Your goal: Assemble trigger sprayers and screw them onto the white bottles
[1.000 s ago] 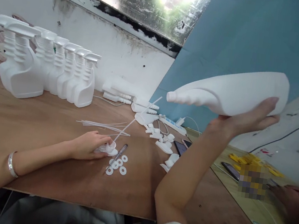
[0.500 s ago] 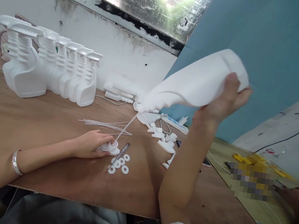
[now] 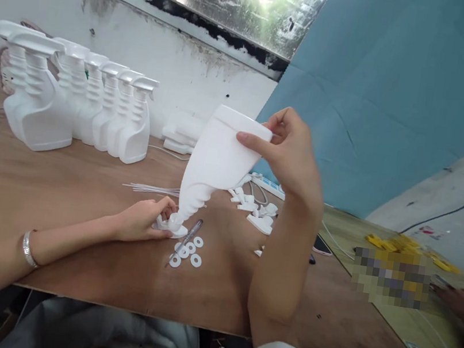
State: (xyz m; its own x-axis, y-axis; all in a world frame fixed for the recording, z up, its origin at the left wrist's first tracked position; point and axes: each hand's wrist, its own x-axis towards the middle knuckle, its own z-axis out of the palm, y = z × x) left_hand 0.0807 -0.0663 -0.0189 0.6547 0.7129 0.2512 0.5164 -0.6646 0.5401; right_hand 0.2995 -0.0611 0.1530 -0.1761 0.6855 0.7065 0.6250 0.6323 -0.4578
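My right hand [image 3: 290, 151] grips a white plastic bottle [image 3: 224, 149] by its base. The bottle is upside down and tilted, its ribbed neck at the mouth of a white trigger spray head [image 3: 175, 224]. That head lies on the table, with my left hand [image 3: 146, 220] closed around it. The thin tube seen earlier on the head no longer shows; the bottle hides whether it is inside. Just right of the head lie a clear screwdriver [image 3: 192, 232] and several white ring washers [image 3: 196, 260]. Behind the bottle are thin white tubes [image 3: 151, 189].
Several assembled white spray bottles [image 3: 49, 112] stand in a row at the back left. Loose white spray heads [image 3: 260, 219] lie beyond the bottle, near a power strip [image 3: 271, 187]. At the far right, another person's hand [image 3: 457, 303] is by yellow parts [image 3: 396, 243].
My right hand has brought the bottle left and down, tipping it steeper, so its neck has come down the tube to the spray head. My left hand stays in place.
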